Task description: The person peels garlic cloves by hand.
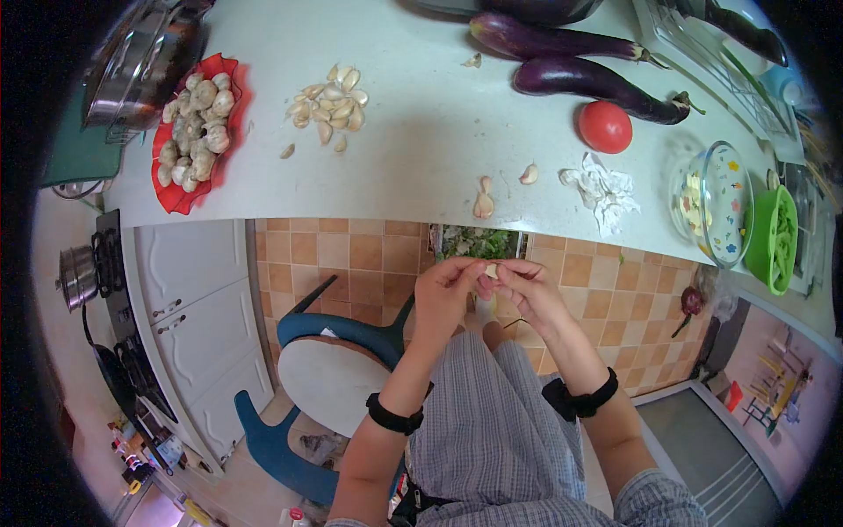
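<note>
Our left hand (445,297) and right hand (533,294) pinch a small pale garlic clove (492,271); if we slack off, it could drop.

Garlic bulbs (190,123) in a dish (178,200) left of garlic cloves (342,111), eggplants (597,83) behind a tomato (605,127), bowl (731,189) farther right

The left fingers (464,269) and right fingers (513,279) hold a garlic clove (492,270) in front of the white counter (395,167).
</note>
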A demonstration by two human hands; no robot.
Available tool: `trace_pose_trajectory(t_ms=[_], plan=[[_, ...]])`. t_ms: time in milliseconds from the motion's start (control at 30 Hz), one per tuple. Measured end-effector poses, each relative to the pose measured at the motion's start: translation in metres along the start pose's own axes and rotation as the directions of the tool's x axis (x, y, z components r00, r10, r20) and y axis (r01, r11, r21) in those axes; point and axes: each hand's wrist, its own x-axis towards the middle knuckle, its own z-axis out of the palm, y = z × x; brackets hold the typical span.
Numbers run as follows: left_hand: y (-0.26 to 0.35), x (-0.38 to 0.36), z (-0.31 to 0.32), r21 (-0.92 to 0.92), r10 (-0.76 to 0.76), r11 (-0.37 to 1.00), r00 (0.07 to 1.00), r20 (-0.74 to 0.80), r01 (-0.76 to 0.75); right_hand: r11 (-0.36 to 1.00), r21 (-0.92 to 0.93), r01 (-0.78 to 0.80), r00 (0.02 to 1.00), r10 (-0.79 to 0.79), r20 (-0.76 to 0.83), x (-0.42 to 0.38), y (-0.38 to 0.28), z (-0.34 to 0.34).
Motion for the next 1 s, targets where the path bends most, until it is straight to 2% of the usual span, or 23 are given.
trace_pose_trajectory(t_ms=[67, 100, 167, 200, 267, 300, 333, 367, 433, 467, 567, 700, 767, 800, 867, 1000], plan=[[0.0, 0.001, 0.002, -0.015, -0.037, 0.999, 0.998, -0.043, 0.037, 0.992, 0.124, 0.011, 1.0, -0.01, -0.007, -0.001, 0.0, 0.01], [-0.004, 0.002, 0.002, -0.05, -0.044, 0.998, 0.995, -0.086, 0.04, 0.992, 0.123, 0.012, 1.0, -0.011, -0.008, -0.001, 0.0, 0.015], [-0.013, 0.004, 0.004, -0.086, -0.051, 0.995, 0.991, -0.127, 0.04, 0.985, 0.17, 0.029, 0.989, -0.003, -0.151, 0.0, 0.0, 0.022], [-0.019, 0.003, 0.005, -0.063, -0.014, 0.998, 0.992, -0.127, 0.006, 0.985, 0.17, 0.029, 0.989, -0.003, -0.151, 0.0, 0.001, 0.021], [-0.027, 0.002, 0.0, -0.037, 0.022, 0.999, 0.991, -0.131, -0.027, 0.995, 0.093, 0.039, 0.978, -0.018, -0.209, 0.002, 0.005, 0.019], [-0.029, 0.002, -0.004, 0.061, 0.075, 0.996, 0.991, -0.112, -0.069, 0.995, 0.094, 0.038, 0.978, -0.018, -0.208, 0.001, 0.005, 0.02], [-0.03, 0.003, -0.005, 0.157, 0.126, 0.981, 0.988, -0.086, -0.112, 0.999, -0.001, 0.047, 0.978, -0.046, -0.206, 0.0, 0.005, 0.021], [-0.032, 0.003, -0.004, 0.155, 0.125, 0.982, 0.989, -0.082, -0.112, 0.994, -0.096, 0.056, 0.976, -0.075, -0.203, -0.001, 0.004, 0.021], [-0.031, 0.001, -0.003, -0.209, -0.062, 0.977, 0.996, -0.066, 0.047, 0.984, -0.151, 0.095, 0.975, -0.123, -0.187, -0.003, 0.001, 0.023], [-0.031, 0.001, -0.003, -0.209, -0.063, 0.977, 0.996, -0.067, 0.048, 0.97, -0.204, 0.134, 0.972, -0.17, -0.165, -0.003, 0.001, 0.024], [-0.032, 0.002, -0.006, -0.142, -0.042, 0.989, 0.999, -0.008, 0.041, 0.962, -0.196, 0.188, 0.966, -0.217, -0.139, -0.001, 0.004, 0.02], [-0.036, 0.004, -0.008, -0.121, -0.059, 0.991, 0.998, 0.022, 0.062, 0.974, -0.152, 0.171, 0.965, -0.196, -0.172, 0.0, 0.005, 0.019], [-0.033, 0.004, -0.007, -0.117, -0.05, 0.992, 0.998, 0.032, 0.053, 0.978, -0.106, 0.18, 0.976, -0.191, -0.106, 0.0, 0.005, 0.017], [-0.031, 0.003, -0.005, -0.179, -0.073, 0.981, 0.997, -0.009, 0.07, 0.978, -0.105, 0.18, 0.976, -0.191, -0.106, -0.001, 0.006, 0.018], [-0.031, 0.004, -0.004, -0.24, -0.099, 0.967, 0.994, -0.046, 0.086, 0.877, -0.381, 0.291, 0.94, -0.336, -0.056, -0.002, 0.007, 0.017], [-0.028, 0.002, -0.001, -0.179, -0.076, 0.982, 0.995, -0.069, 0.063, 0.776, -0.518, 0.359, 0.902, -0.432, -0.021, 0.0, 0.007, 0.012]])
